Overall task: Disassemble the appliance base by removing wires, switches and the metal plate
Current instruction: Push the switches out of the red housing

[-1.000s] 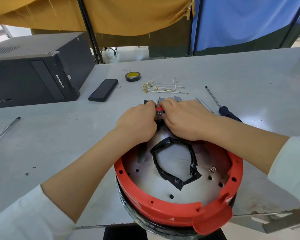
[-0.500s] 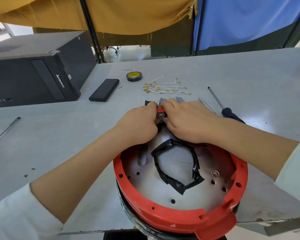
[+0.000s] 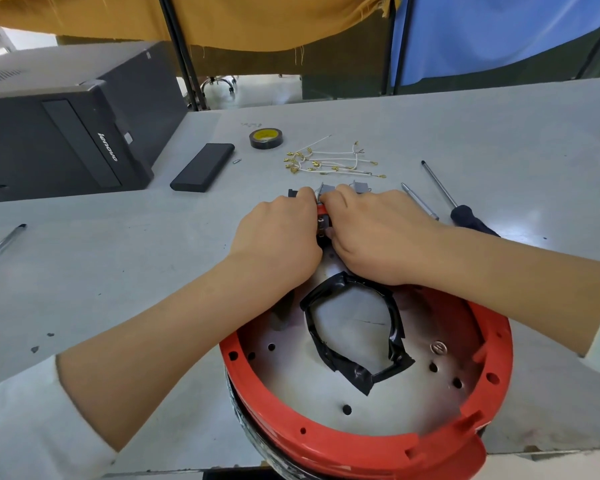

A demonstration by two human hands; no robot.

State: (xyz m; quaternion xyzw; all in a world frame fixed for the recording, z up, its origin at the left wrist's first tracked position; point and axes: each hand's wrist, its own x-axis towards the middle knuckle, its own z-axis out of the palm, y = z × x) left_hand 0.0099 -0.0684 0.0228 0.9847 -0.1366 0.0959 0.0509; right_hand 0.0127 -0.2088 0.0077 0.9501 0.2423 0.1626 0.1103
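At the bottom centre of the frame sits the appliance base, a round red ring at the near edge of the grey table. Inside the ring lies the metal plate, pale and dotted with dark holes, with one screw showing at its right. A crumpled loop of black tape lies on the middle of the plate.

Two bare forearms with white sleeves reach in from the lower corners to the far rim of the base. There the left hand and the right hand meet knuckle to knuckle, fingers curled, both pinching a small red and metal switch between them at the centre of the frame.

Just beyond the hands small grey parts lie on the table. To the right lie a thin metal rod and a black-handled screwdriver. Farther back a bundle of white wires with brass terminals is spread out, well apart from the base. To its left are a roll of black tape with a yellow core and a flat black case. A black computer tower fills the upper left, and another rod lies at the left edge.
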